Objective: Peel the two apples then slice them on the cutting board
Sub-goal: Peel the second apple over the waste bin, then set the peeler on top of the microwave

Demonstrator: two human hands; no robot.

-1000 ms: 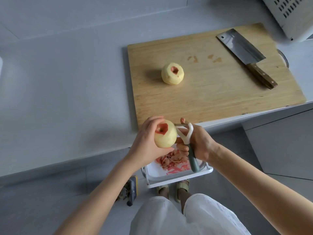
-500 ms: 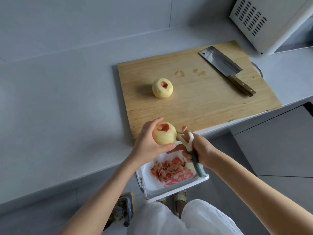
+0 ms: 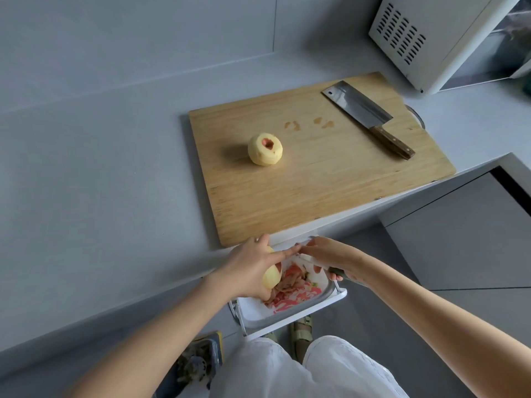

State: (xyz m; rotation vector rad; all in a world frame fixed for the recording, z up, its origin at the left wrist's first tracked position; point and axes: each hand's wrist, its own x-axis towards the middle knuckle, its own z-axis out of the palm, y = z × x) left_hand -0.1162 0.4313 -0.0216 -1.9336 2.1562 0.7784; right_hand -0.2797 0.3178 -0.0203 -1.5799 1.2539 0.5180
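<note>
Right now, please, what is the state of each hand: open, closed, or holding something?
The left hand is closed, holding the apple.
The right hand is closed, gripping the peeler by its handle.

- A home kitchen: grey worktop (image 3: 100, 168) against a grey wall (image 3: 143, 30).
- Wooden cutting board (image 3: 316, 182) with cleaver (image 3: 359, 109) at 1 o'clock.
- White appliance (image 3: 431, 38) (vented side panel) at 2 o'clock.
</note>
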